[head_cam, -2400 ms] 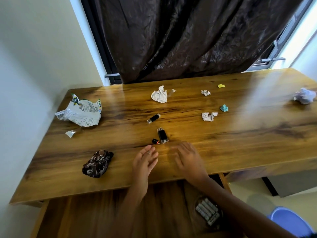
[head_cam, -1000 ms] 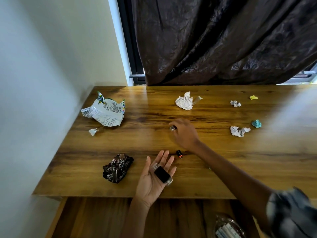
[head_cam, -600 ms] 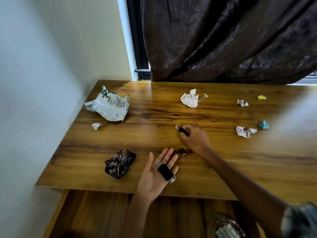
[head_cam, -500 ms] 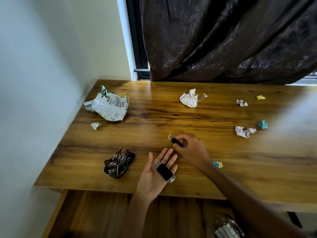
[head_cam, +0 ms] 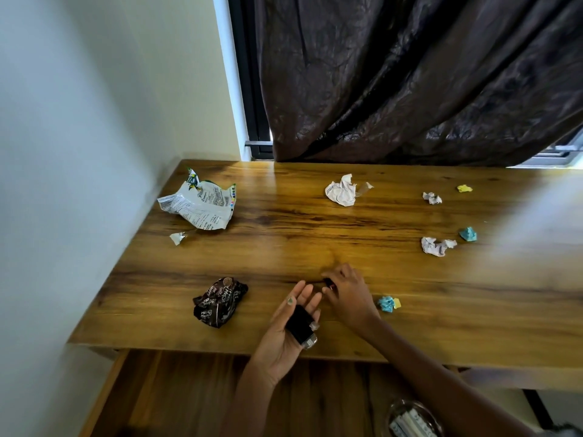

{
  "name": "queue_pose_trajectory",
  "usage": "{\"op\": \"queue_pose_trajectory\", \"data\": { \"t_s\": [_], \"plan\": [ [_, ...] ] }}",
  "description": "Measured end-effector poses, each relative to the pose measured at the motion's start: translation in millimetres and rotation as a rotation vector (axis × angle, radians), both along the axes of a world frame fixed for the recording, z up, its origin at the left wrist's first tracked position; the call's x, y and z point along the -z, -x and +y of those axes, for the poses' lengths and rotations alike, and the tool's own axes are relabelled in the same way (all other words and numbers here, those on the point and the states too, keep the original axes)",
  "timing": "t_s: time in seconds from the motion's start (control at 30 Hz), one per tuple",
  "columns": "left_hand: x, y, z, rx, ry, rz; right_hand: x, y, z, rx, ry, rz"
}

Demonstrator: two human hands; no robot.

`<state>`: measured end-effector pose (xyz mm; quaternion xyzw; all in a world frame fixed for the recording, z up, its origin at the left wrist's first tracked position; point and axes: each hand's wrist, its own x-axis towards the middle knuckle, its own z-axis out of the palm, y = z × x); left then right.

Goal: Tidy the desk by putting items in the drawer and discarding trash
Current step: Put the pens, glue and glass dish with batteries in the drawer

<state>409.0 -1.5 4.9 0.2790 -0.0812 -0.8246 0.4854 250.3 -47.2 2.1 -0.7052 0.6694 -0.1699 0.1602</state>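
My left hand [head_cam: 284, 335] lies palm up over the desk's front edge, with black USB sticks [head_cam: 299, 323] with silver ends resting on it; they look like two. Just right of its fingertips, my right hand [head_cam: 350, 298] rests on the wooden desk [head_cam: 315, 241] with its fingers curled around a small black cap [head_cam: 328, 282]. Below the desk's edge the wooden drawer [head_cam: 189, 398] stands open. Trash lies around: a dark brown wrapper [head_cam: 220, 302], a white snack bag [head_cam: 202, 205], and a blue and yellow paper ball [head_cam: 388, 303] beside my right wrist.
Crumpled white papers [head_cam: 340, 193] [head_cam: 437, 246] [head_cam: 432, 198], a teal scrap [head_cam: 468, 234], a yellow scrap [head_cam: 464, 188] and a small foil scrap [head_cam: 177, 238] dot the desk. A clear container of white sticks [head_cam: 410, 419] sits in the drawer. A wall bounds the left and a dark curtain hangs behind.
My right hand picked a black USB stick off the middle of the desk and brought it back to my left palm. It now closes on the small cap.
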Motion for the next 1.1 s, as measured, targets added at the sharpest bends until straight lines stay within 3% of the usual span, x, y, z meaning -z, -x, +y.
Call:
{"op": "queue_pose_trajectory", "data": {
  "t_s": [0.37, 0.53, 0.6, 0.73, 0.8, 0.93, 1.1],
  "plan": [
    [11.9, -2.2, 47.1, 0.194, 0.089, -0.116, 2.8, 12.4, 31.7, 0.114, 0.065, -0.219],
    [24.2, 1.8, 70.4, 0.336, 0.104, -0.129, -29.1, 20.7, 76.3, 0.071, -0.131, -0.594],
    [29.7, 5.3, 76.0, 0.378, 0.086, -0.175, -34.4, 27.0, 100.6, 0.007, -0.245, -0.629],
    [51.5, 14.0, 90.1, 0.424, 0.018, -0.374, -16.7, 40.3, 141.7, 0.027, -0.376, -0.484],
    [64.3, 19.5, 98.5, 0.475, 0.015, -0.565, 3.0, 45.7, 156.6, 0.063, -0.459, -0.402],
    [82.3, 29.6, 106.5, 0.584, 0.154, -0.923, 31.3, 45.5, 176.4, -0.024, -0.617, -0.215],
    [93.8, 33.2, 111.0, 0.650, 0.310, -1.112, 48.7, 36.3, 184.0, -0.086, -0.607, -0.108]
  ]
}}
